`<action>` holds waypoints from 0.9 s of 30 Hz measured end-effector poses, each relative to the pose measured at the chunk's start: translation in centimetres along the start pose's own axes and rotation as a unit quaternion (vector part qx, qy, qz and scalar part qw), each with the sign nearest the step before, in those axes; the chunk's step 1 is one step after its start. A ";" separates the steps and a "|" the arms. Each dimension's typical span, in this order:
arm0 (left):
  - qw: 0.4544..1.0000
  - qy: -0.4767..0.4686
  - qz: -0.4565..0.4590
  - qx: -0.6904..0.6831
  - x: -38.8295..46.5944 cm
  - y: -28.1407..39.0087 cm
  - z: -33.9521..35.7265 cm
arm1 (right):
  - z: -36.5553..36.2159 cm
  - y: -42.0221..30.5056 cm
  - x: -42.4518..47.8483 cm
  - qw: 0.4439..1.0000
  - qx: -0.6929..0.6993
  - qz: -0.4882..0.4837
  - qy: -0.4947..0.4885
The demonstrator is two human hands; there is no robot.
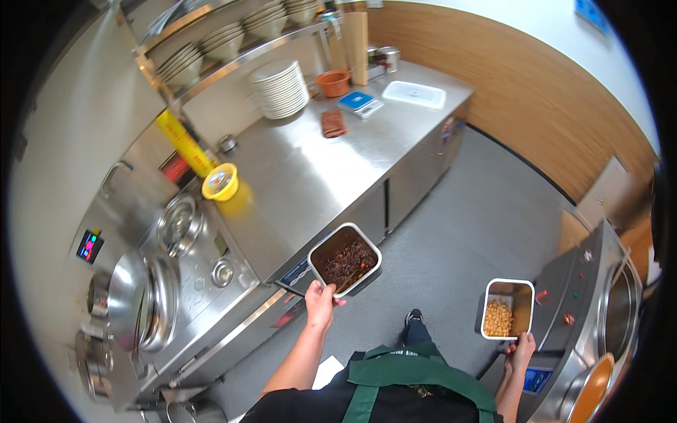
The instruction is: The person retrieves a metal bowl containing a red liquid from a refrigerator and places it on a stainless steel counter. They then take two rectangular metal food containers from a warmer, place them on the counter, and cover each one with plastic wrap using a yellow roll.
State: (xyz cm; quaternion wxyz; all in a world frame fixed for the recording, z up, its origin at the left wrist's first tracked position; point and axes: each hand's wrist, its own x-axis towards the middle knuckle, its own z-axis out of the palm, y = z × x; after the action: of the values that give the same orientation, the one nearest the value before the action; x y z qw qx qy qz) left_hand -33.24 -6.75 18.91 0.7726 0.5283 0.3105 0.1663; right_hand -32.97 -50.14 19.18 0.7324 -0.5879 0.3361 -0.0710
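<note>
My left hand [320,305] grips the near corner of a square, white-rimmed metal container [312,254]. Dark reddish-brown food [349,260] with a few orange bits lies inside it, and a thin utensil handle seems to rest by the thumb. Out to the right, my right hand [521,349] holds a second white-rimmed metal container [523,304] by its lower edge. Yellow kernels [497,318], which look like corn or chickpeas, cover part of its bottom. Both containers are held in the air above the floor, well apart from each other.
A steel counter [301,174] carries a plate stack [279,90], a blue-topped scale [360,103], a brown cloth [334,123], a translucent lid [415,94] and a yellow tub [220,182]. Left is a sink area with metal bowls [180,224]. A cooking unit [571,280] stands right; grey floor [439,232] lies between.
</note>
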 end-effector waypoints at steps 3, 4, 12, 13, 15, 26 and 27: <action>0.998 0.048 0.020 -0.023 2.6 0.9 0.0 | 5.9 -0.4 4.9 0.998 -0.028 0.001 -0.055; 0.997 0.066 0.022 -0.034 3.2 1.2 0.2 | 8.3 -1.2 6.0 0.997 -0.030 0.018 -0.069; 0.974 0.209 0.070 -0.059 7.3 4.5 -1.1 | 29.9 -4.0 11.0 0.950 -0.097 0.066 -0.288; 0.969 0.225 0.069 -0.073 7.8 4.3 -1.9 | 32.6 -3.9 11.0 0.937 -0.111 0.069 -0.324; 0.962 0.251 0.057 -0.089 8.5 4.9 -2.3 | 36.9 -3.6 10.8 0.923 -0.112 0.074 -0.360; 0.981 0.191 0.018 -0.010 19.3 9.3 -8.4 | 57.3 0.8 5.9 0.902 -0.116 0.126 -0.395; 0.982 0.189 0.017 -0.007 20.4 9.7 -8.8 | 58.6 1.3 5.7 0.901 -0.118 0.126 -0.398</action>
State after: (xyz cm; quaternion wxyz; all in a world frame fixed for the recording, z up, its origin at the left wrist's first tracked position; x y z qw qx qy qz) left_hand -22.97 15.25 19.42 0.7007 0.4872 0.4409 0.2781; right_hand 4.74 -4.88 20.56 0.7335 -0.6018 0.0939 0.3017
